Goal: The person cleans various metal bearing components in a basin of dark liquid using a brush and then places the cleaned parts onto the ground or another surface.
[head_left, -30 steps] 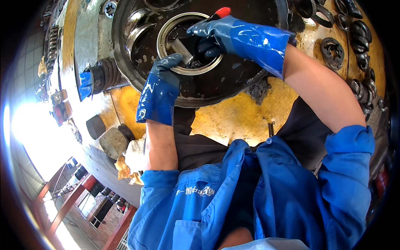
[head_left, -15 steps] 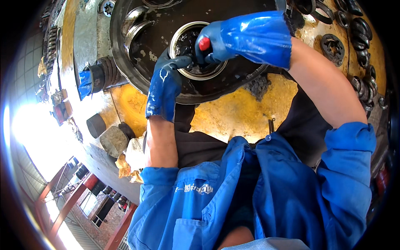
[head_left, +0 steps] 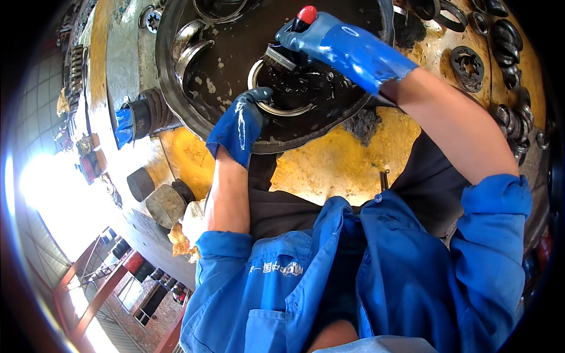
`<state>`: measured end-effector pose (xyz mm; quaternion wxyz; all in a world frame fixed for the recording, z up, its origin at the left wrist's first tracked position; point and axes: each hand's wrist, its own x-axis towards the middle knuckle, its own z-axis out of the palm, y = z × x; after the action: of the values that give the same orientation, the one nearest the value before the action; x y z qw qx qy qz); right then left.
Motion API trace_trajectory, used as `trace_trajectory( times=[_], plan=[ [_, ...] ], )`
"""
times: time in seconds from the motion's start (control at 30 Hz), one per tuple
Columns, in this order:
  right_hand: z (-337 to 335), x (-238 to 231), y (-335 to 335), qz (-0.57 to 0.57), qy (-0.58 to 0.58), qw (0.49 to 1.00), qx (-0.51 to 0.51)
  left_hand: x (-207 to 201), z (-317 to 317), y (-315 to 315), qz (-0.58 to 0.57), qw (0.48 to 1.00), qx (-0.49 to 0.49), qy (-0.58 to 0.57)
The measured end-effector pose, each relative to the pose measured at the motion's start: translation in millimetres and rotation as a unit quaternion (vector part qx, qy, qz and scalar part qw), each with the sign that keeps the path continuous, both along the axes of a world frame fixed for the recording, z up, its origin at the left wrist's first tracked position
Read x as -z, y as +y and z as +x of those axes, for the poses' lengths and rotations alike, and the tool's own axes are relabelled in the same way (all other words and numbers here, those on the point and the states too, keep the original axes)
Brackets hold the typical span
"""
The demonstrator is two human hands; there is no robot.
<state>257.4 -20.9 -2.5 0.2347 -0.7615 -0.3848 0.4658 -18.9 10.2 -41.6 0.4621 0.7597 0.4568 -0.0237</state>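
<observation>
A wide dark basin (head_left: pixel 172 97) holds murky black liquid with light specks. My left hand (head_left: pixel 242 116), in a wet blue rubber glove, closes its thumb and fingers on the near-left rim of a shiny metal ring (head_left: pixel 286 112). Part of that ring is under the liquid. My right hand (head_left: pixel 329 42), gloved alike, grips a brush (head_left: pixel 280 58) by its handle, whose red end sticks up past the thumb. The brush head is above the liquid, over the ring's far side. More metal rings (head_left: pixel 193 54) lie at the basin's left and far sides.
Ribbed dark cylinders (head_left: pixel 147 112) and a blue rag (head_left: pixel 123 125) sit left of the basin. At right are a toothed round part (head_left: pixel 467 69) and several dark rings (head_left: pixel 509 44). A grey cylindrical block (head_left: pixel 165 206) is at lower left. The bench (head_left: pixel 329 159) is stained yellow.
My right hand has lifted away from the ring's inside, up and to the far side, bringing the brush head into sight. The ring has sunk partly into the liquid, still in my left hand.
</observation>
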Motion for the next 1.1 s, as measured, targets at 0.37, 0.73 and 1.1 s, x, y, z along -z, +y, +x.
trace_trajectory(
  times=[0.37, 0.73, 1.1],
  plan=[
    [-43.0, 60.8, 1.7, 0.026, 0.188, 0.975, 0.118, 5.5, -12.5, 13.0, 0.091, 0.981, 0.165, 0.037],
    [-23.8, 48.5, -7.1, 0.028, 0.416, 0.841, 0.344, -15.1, -10.7, 9.5, 0.367, 0.875, 0.270, 0.163],
    [-30.2, 60.6, 8.1, 0.010, 0.457, 0.804, 0.380, -14.5, -2.5, 9.3, 0.530, 0.717, 0.355, 0.281]
  ],
)
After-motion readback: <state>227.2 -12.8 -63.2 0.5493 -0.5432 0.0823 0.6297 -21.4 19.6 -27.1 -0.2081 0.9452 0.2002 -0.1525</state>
